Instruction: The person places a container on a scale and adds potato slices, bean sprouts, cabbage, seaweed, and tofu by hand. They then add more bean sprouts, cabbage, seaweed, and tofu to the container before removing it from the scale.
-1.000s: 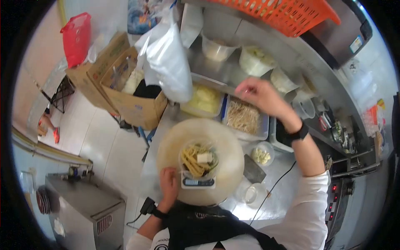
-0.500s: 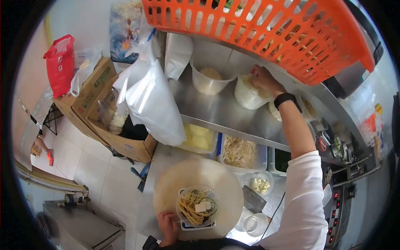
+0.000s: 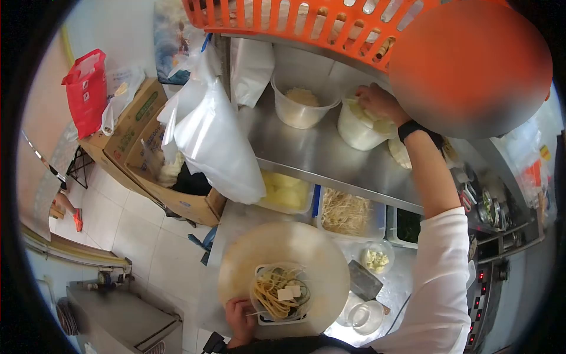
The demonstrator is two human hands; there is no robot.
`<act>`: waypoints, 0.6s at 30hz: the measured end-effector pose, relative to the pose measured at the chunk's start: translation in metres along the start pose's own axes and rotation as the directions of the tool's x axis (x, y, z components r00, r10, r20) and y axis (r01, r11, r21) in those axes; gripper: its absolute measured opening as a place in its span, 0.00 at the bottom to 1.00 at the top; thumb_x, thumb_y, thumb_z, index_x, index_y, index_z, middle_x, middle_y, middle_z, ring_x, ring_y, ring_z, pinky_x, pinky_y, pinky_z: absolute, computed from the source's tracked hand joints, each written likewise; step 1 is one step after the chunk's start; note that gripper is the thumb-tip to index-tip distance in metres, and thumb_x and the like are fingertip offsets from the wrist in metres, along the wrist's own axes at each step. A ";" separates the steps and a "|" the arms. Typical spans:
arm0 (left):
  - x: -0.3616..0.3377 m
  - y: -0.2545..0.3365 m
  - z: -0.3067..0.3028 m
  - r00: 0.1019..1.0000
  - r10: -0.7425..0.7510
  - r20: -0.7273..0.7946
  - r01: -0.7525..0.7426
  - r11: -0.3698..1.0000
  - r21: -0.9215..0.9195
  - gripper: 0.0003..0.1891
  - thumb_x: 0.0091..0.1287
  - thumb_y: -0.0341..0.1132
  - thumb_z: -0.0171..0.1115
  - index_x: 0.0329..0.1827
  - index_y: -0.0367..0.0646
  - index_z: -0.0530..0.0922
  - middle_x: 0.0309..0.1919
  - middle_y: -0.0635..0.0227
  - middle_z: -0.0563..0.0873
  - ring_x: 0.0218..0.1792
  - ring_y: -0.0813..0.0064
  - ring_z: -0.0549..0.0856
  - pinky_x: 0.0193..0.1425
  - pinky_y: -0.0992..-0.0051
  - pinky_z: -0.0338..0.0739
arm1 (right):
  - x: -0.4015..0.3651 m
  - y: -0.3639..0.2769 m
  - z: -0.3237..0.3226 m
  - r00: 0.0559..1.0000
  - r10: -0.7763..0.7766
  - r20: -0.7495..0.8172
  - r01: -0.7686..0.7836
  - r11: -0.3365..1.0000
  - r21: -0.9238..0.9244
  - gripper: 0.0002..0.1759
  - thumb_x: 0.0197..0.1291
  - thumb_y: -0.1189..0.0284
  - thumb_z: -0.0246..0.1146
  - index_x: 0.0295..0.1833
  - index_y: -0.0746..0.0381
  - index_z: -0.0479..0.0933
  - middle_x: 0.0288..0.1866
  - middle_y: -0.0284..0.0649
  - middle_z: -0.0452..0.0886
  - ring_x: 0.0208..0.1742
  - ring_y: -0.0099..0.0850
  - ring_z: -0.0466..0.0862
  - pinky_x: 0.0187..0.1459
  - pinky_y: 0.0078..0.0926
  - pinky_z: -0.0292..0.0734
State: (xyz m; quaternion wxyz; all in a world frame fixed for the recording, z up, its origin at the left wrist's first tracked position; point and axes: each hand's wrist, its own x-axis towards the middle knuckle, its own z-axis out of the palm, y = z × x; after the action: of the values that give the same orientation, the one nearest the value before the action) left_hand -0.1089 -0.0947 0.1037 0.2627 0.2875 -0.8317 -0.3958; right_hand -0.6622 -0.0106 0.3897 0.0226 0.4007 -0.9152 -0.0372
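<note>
My right hand reaches into a white tub on the steel shelf. Its fingers are curled down inside the rim by pale, flat pieces, and the tips are hidden. Low in the view, my left hand has its fingers bent at the side of a clear plastic bowl, closed at its edge. Inside the bowl are yellowish noodle-like strips, a green strand and two white blocks. A small white tray shows under the bowl, on a round chopping board.
A clear tub shares the shelf. Below sit bean sprouts, a yellow-filled container and a cleaver-like blade. An orange basket overhangs the shelf; white bags hang left. A blurred orange round shape covers the upper right.
A blurred orange round shape now covers part of the basket at the upper right. The view has shifted slightly. My right hand stays at the white tub and my left hand at the bowl.
</note>
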 end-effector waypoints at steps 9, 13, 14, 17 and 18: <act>0.003 0.005 0.000 1.000 -0.003 0.011 0.003 1.000 -0.009 0.06 0.46 0.28 0.55 0.29 0.42 0.75 0.35 0.60 0.78 0.40 0.56 0.77 0.45 0.64 0.71 | 0.013 0.017 0.009 0.996 -0.074 -0.049 0.073 0.997 -0.011 0.17 0.58 0.62 0.56 0.48 0.61 0.74 0.45 0.46 0.78 0.49 0.41 0.77 0.53 0.38 0.69; 0.002 0.005 -0.001 1.000 -0.019 0.020 0.020 1.000 -0.011 0.07 0.46 0.27 0.55 0.29 0.42 0.76 0.35 0.60 0.78 0.40 0.56 0.77 0.45 0.64 0.71 | 0.023 0.023 0.012 0.988 -0.113 -0.105 0.124 0.987 0.105 0.12 0.61 0.65 0.57 0.45 0.60 0.74 0.43 0.47 0.73 0.48 0.44 0.74 0.50 0.37 0.69; 0.003 0.005 -0.002 0.999 -0.026 0.026 0.027 1.000 -0.014 0.06 0.46 0.27 0.55 0.29 0.42 0.76 0.35 0.60 0.78 0.39 0.56 0.77 0.45 0.64 0.71 | 0.033 0.032 0.022 0.986 -0.106 -0.128 0.109 0.994 0.015 0.11 0.62 0.65 0.57 0.44 0.61 0.74 0.42 0.46 0.72 0.46 0.44 0.74 0.50 0.37 0.69; 0.005 0.011 -0.004 0.999 -0.015 0.030 0.015 1.000 -0.022 0.06 0.47 0.27 0.56 0.29 0.42 0.76 0.35 0.59 0.78 0.39 0.56 0.77 0.45 0.63 0.71 | 0.037 0.040 0.033 0.970 -0.163 -0.179 0.157 0.986 -0.047 0.10 0.62 0.66 0.56 0.41 0.62 0.73 0.41 0.45 0.72 0.45 0.44 0.74 0.48 0.38 0.70; 0.007 0.013 -0.004 1.000 0.004 0.031 -0.003 1.000 -0.026 0.05 0.48 0.27 0.56 0.29 0.42 0.75 0.35 0.58 0.78 0.39 0.55 0.77 0.45 0.63 0.71 | 0.037 0.041 0.035 0.953 -0.220 -0.208 0.221 0.975 -0.020 0.10 0.62 0.66 0.56 0.40 0.63 0.73 0.40 0.45 0.72 0.45 0.44 0.74 0.47 0.39 0.70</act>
State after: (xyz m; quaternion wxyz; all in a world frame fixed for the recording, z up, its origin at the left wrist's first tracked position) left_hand -0.1142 -0.0949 0.1180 0.2544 0.2763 -0.8309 -0.4105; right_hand -0.7195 -0.0079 0.3584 0.1135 0.5021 -0.8573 0.0045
